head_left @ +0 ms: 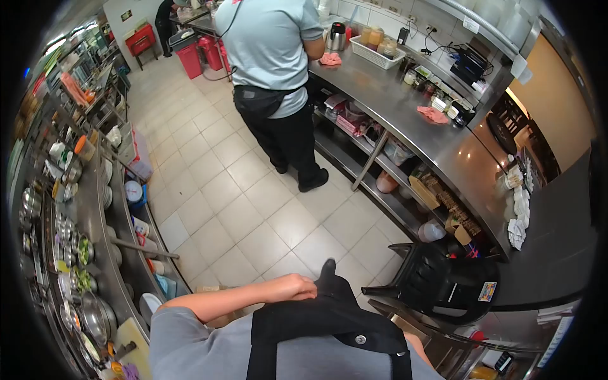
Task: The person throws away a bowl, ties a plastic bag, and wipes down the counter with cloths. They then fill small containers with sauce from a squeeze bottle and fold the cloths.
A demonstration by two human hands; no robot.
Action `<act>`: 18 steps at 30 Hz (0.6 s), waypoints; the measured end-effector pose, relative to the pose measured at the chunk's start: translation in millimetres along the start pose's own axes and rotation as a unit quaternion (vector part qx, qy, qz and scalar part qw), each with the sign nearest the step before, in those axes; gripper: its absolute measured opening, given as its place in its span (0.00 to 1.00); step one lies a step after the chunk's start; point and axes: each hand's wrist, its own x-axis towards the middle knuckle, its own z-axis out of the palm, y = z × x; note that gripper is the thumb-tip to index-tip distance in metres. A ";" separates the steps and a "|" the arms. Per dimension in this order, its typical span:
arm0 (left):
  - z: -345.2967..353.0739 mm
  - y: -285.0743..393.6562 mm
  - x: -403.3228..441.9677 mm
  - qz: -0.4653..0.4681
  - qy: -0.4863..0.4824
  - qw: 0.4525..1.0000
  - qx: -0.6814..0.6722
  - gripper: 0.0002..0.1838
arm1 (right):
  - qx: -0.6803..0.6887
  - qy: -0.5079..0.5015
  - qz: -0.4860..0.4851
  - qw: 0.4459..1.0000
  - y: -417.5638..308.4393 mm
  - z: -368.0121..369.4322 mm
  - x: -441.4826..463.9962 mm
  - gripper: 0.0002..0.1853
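At the lower centre of the frame, the apron [294, 320] is being worn; just above it, the left hand [292, 288] is being held with its grip loosely curled, whether around anything cannot be told. The right hand is being hidden. What is done or left is not being shown. On the chair [437, 282], lower right, a label [487, 292] is being displayed, its writing unreadable.

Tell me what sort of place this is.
Probably a restaurant kitchen, judging by the long steel counter, the metal bowls on the left, and the stacked dishes on the shelf below.
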 end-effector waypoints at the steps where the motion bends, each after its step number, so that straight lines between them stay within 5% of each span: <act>1: -8.7 -5.4 12.1 0.011 -0.022 1.000 0.008 0.07 | 0.043 0.016 0.010 0.999 0.7 -5.5 2.8 0.21; 6: -41.3 -27.4 80.9 0.034 -0.039 0.998 0.041 0.08 | 0.046 0.000 0.068 0.997 -46.2 -64.4 36.9 0.21; 8: -65.1 -21.5 104.7 0.011 -0.052 0.998 0.039 0.09 | -0.086 -0.072 0.111 0.987 -74.0 -101.8 52.8 0.22; 11: -88.0 -21.6 122.5 -0.040 -0.031 0.998 0.039 0.10 | -0.343 -0.221 0.147 0.901 -140.4 -157.8 67.9 0.22; 14: -95.7 -35.5 134.8 -0.092 -0.005 0.996 0.013 0.11 | -0.387 -0.293 0.093 0.869 -280.2 -165.6 61.7 0.20; 18: -104.8 -41.9 152.9 -0.147 0.013 0.988 -0.041 0.10 | -0.550 -0.189 0.131 0.803 -401.0 -198.6 143.4 0.18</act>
